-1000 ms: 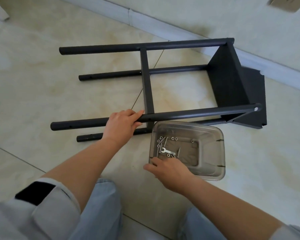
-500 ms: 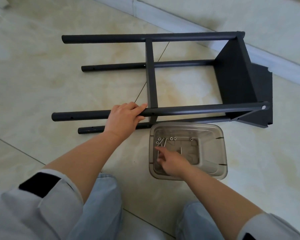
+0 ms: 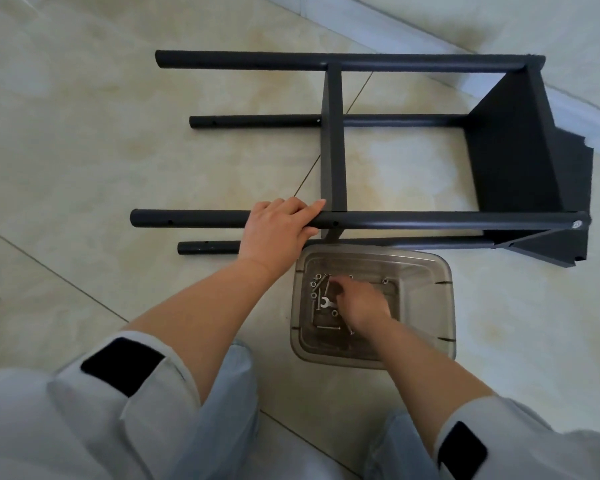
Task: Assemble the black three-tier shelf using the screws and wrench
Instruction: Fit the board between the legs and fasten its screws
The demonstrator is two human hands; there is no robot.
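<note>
The black shelf frame (image 3: 333,140) lies on its side on the floor (image 3: 84,150). The left hand (image 3: 278,230) grips its near upper pole. The right hand (image 3: 361,303), fingers curled, reaches among screws (image 3: 321,284) beside the wrench (image 3: 325,302) inside the clear bin (image 3: 426,306); whether it holds anything cannot be told.

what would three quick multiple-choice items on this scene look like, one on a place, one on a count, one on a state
1. Where does the wrench lie?
A in the clear bin
B on the floor
C on a shelf panel

2. How many black poles has the shelf frame?
A two
B four
C six

3. What does the left hand do?
A hangs idle
B grips a pole
C holds the wrench

Answers: 1 A, it lies among the screws by the right hand; 2 B, four show; 3 B, fingers wrap the near upper pole.
</note>
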